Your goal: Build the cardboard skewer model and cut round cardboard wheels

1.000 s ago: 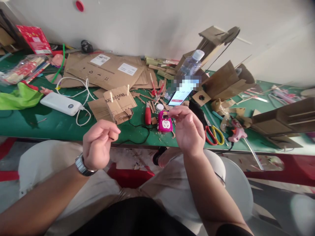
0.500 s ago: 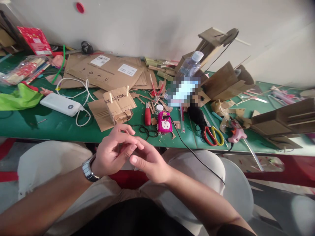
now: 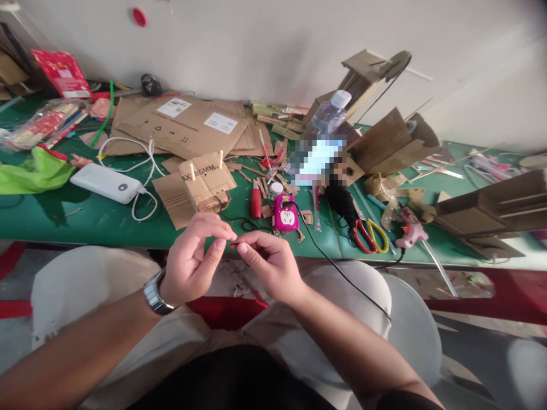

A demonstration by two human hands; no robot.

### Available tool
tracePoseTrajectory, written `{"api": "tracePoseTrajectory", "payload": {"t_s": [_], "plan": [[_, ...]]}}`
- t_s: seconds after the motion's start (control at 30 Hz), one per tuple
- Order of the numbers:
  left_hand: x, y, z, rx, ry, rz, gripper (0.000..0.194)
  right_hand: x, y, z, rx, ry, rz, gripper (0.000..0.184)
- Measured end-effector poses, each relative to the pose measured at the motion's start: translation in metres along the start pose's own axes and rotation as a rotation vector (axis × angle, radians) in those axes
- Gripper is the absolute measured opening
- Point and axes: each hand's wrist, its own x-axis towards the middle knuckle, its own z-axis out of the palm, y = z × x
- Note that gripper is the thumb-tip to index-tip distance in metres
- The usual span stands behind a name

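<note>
My left hand (image 3: 194, 253), with a watch on the wrist, is above my lap just short of the table edge. Its thumb and forefinger are pinched at the tips. My right hand (image 3: 269, 262) faces it, thumb closed against the forefinger. Between the two sets of fingertips shows a small, thin dark piece (image 3: 233, 245), too small to name. Just beyond the hands stands a folded cardboard piece (image 3: 209, 176) with two pale sticks. A black cord (image 3: 252, 223) runs beside it. Near my right hand lie a pink power socket (image 3: 286, 214) and a red-handled cutter (image 3: 256, 202).
On the green table are a white power bank (image 3: 105, 182), cardboard sheets (image 3: 183, 125), scissors (image 3: 371, 234), a pink glue gun (image 3: 412, 230) and a lit phone (image 3: 320, 159). A clear bottle (image 3: 329, 117) and cardboard structures (image 3: 393, 142) stand behind. A black cable (image 3: 337, 267) hangs from the socket across my right knee.
My hands, apart a second ago, have come together in the middle. My right hand left the area by the socket and moved left and down. The fingertips now pinch closer around the thin dark piece.
</note>
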Motion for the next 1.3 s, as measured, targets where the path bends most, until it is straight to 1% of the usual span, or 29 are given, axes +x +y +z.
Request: {"api": "tracePoseTrajectory", "payload": {"t_s": [0.1,0.17,0.23,0.3,0.33,0.37,0.4,0.47,0.53,0.57,0.63,0.7,0.77,0.87,0.93,1.07,1.2,1.3], "plan": [[-0.001,-0.004,-0.006,0.132,-0.022,0.112,0.024,0.001,-0.001,-0.004,-0.002,0.027,-0.025,0.046],[0.000,-0.009,-0.012,0.216,-0.009,0.179,0.029,0.003,-0.001,-0.005,0.012,0.046,-0.046,0.043],[0.003,-0.016,-0.020,0.312,0.061,0.230,0.034,0.004,0.000,-0.005,0.025,0.064,-0.057,0.040],[0.009,-0.025,-0.028,0.402,0.170,0.265,0.038,0.006,0.001,-0.005,0.041,0.077,-0.045,0.041],[0.013,-0.030,-0.033,0.418,0.207,0.277,0.044,0.006,0.002,-0.005,0.052,0.084,-0.030,0.041],[0.018,-0.034,-0.037,0.415,0.239,0.284,0.055,0.007,0.002,-0.004,0.068,0.090,-0.013,0.042],[0.023,-0.039,-0.041,0.416,0.247,0.255,0.064,0.008,0.003,-0.004,0.087,0.096,0.004,0.042],[0.033,-0.048,-0.048,0.414,0.197,0.167,0.079,0.011,0.004,-0.003,0.134,0.112,0.028,0.038],[0.043,-0.054,-0.053,0.405,0.116,0.117,0.083,0.014,0.006,-0.001,0.164,0.129,0.038,0.034],[0.047,-0.056,-0.054,0.406,0.077,0.110,0.080,0.016,0.007,-0.001,0.164,0.138,0.040,0.033],[0.052,-0.056,-0.055,0.452,0.008,0.088,0.063,0.020,0.010,0.000,0.140,0.152,0.041,0.033],[0.055,-0.053,-0.055,0.524,-0.014,0.087,0.047,0.023,0.013,0.001,0.109,0.157,0.019,0.032],[0.054,-0.048,-0.052,0.562,0.012,0.125,0.039,0.026,0.014,0.001,0.098,0.158,-0.030,0.026],[0.046,-0.041,-0.043,0.552,0.059,0.174,0.038,0.028,0.013,0.002,0.113,0.172,-0.119,0.017],[0.039,-0.036,-0.035,0.554,0.066,0.175,0.041,0.028,0.010,0.003,0.129,0.194,-0.143,0.017],[0.025,-0.027,-0.018,0.545,0.071,0.198,0.053,0.027,0.005,0.006,0.195,0.235,-0.060,0.024],[0.017,-0.020,-0.006,0.525,0.076,0.211,0.062,0.023,0.000,0.007,0.301,0.185,0.038,0.030],[0.012,-0.015,-0.001,0.498,0.051,0.227,0.064,0.020,-0.002,0.009,0.381,0.144,0.111,0.033]]}}
